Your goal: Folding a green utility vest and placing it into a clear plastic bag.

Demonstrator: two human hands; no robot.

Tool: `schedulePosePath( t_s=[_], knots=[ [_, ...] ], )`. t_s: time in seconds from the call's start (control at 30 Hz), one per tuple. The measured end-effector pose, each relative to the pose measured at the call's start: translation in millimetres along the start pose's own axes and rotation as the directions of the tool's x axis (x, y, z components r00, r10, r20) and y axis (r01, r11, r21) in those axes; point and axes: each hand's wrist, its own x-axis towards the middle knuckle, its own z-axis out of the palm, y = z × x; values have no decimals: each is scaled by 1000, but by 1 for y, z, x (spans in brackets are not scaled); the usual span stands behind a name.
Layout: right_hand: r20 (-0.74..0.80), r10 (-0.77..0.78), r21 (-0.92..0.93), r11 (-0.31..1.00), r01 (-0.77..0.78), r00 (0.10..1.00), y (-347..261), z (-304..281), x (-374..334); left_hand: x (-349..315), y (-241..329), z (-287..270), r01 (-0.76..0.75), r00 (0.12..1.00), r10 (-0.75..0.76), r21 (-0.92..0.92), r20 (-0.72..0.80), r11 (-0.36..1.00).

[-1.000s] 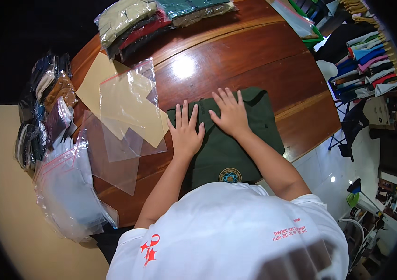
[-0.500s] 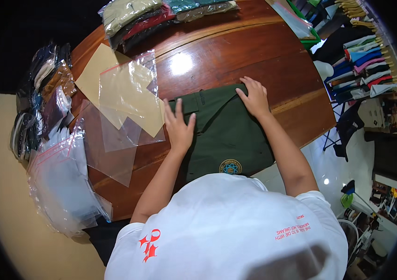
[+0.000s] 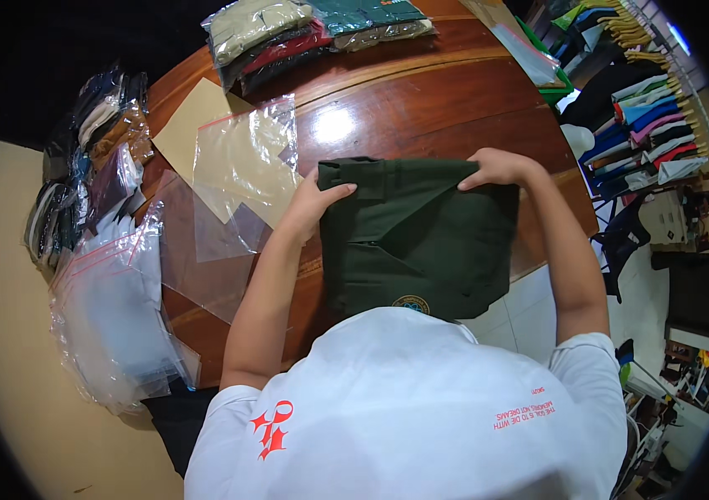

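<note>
A folded dark green shirt (image 3: 446, 237) lies in front of me across the near part of the wooden table, its near end close to my body. A round embroidered emblem (image 3: 411, 302) shows at that end, partly covered by my white T-shirt. My left hand (image 3: 319, 202) grips the far left corner, thumb on top and fingers hidden behind the edge. At the far right corner my right hand (image 3: 496, 169) pinches the cloth, its thumb on top and fingers curled past the edge. Between them the far edge looks slightly raised.
Clear plastic bags (image 3: 242, 179) and a tan cardboard sheet (image 3: 184, 125) lie left of the shirt. More clear bags (image 3: 117, 308) and bagged clothes (image 3: 109, 117) cover the left edge. Packed garments (image 3: 267, 33) are stacked at the far side. A clothes rack (image 3: 650, 125) stands at right.
Both hands went from lying spread on the shirt to gripping its far corners. The shirt's far edge has straightened and come up a little. The view has shifted slightly.
</note>
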Motion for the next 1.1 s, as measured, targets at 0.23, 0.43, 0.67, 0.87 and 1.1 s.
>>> schedulePosePath(
  t_s=[0.23, 0.43, 0.67, 0.87, 1.1],
  knots=[
    [-637, -649, -697, 715, 49, 417, -52, 25, -187, -109, 64, 6, -808, 509, 843, 435, 173, 398],
    [-670, -735, -742, 666, -81, 103, -7, 136, -160, -129, 2, -6, -775, 182, 898, 620, 401, -119],
    [-592, -744, -764, 641, 79, 310, 68, 235, -99, -150, -111, -11, -773, 442, 692, 634, 570, -28],
    [-443, -732, -743, 623, 246, 518, 83, 269, -104, -150, -121, -33, -785, 481, 489, 605, 728, -129],
    [-223, -764, -627, 588, 510, 606, 73, 239, -100, -105, -108, -37, -865, 434, 184, 465, 882, -190]
  ],
)
